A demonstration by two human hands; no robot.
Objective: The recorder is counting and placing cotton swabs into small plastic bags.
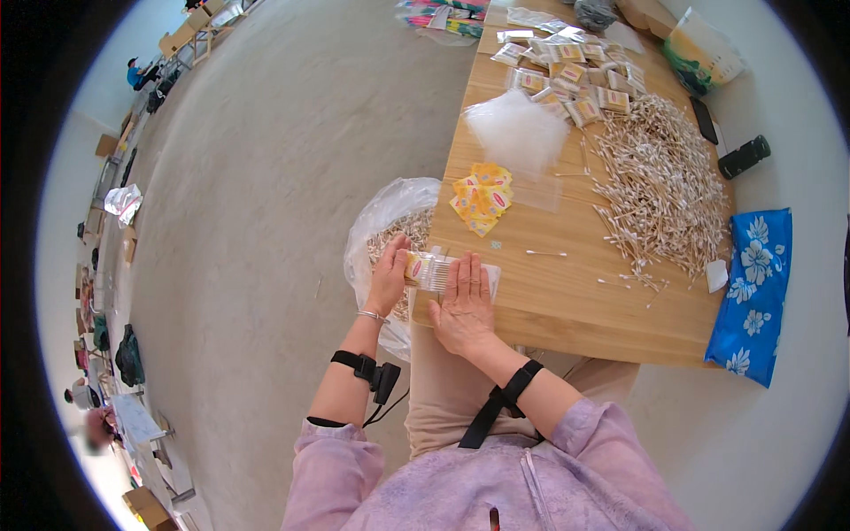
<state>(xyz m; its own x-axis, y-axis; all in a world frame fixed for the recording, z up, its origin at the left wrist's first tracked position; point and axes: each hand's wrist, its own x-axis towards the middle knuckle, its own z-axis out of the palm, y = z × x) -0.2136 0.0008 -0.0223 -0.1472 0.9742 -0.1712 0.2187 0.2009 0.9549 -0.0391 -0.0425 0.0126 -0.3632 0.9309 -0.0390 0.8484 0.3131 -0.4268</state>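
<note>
Starting just beyond and left of the left hand [387,279], off the edge of the desk [602,319]: a clear bag [359,243] of loose swabs. Next, between the hands, a clear packet [427,272] of swabs, lying on the desk and jutting past its edge on the left. Touched at that end by the left hand, with fingers bunched; cannot tell how firmly pinched, with the underside hidden. Covered toward the right end by the right hand [467,301], laid flat, palm down, with fingers straight. Likely very light and slippery-skinned; stiffer lengthwise than across, apt to buckle if squeezed hard or to spill if tipped unsealed. Best held by the yellow-printed left end, or steadied under a flat palm without crushing. Ahead of the right hand, yellow cards [482,196], then clear sleeves [518,133]. To its right, one stray swab [546,254]. Well ahead, filled packets [571,73]; farther right, a big swab heap [664,186], then a blue floral pack [753,296].
</note>
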